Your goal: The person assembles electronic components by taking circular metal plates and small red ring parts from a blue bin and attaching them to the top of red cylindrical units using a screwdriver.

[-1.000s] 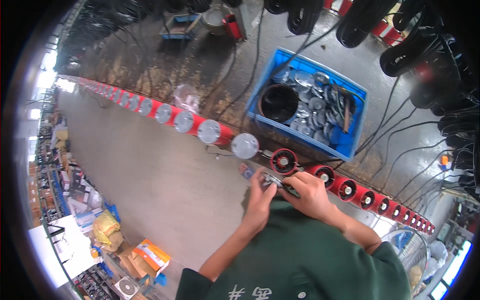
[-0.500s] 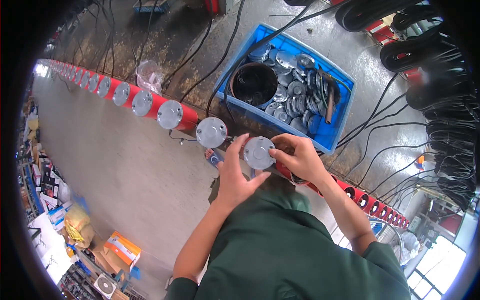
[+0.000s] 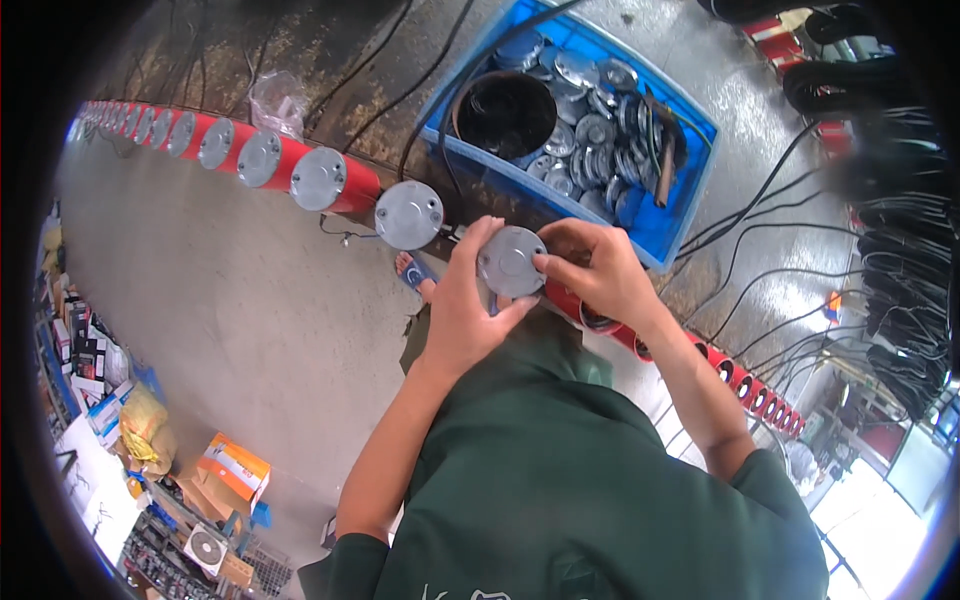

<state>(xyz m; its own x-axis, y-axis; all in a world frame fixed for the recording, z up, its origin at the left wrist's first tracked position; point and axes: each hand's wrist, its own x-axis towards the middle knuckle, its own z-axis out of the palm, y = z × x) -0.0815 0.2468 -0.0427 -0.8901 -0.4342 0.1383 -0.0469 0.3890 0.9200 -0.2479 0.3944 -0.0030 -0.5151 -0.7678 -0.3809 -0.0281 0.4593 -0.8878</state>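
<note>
The left hand (image 3: 462,310) cups the round grey metal cap (image 3: 511,261) from below and beside, fingers curled about its rim; the right hand (image 3: 597,272) pinches the opposite edge, thumb on the face. The cap sits over a red cylinder in the long row of red cylinders (image 3: 300,175) on the floor. It looks stiff, light and fairly smooth, best gripped by the rim. Flat disc, dull grey, small central mark. Beyond lies a blue plastic crate (image 3: 680,215) of similar caps.
</note>
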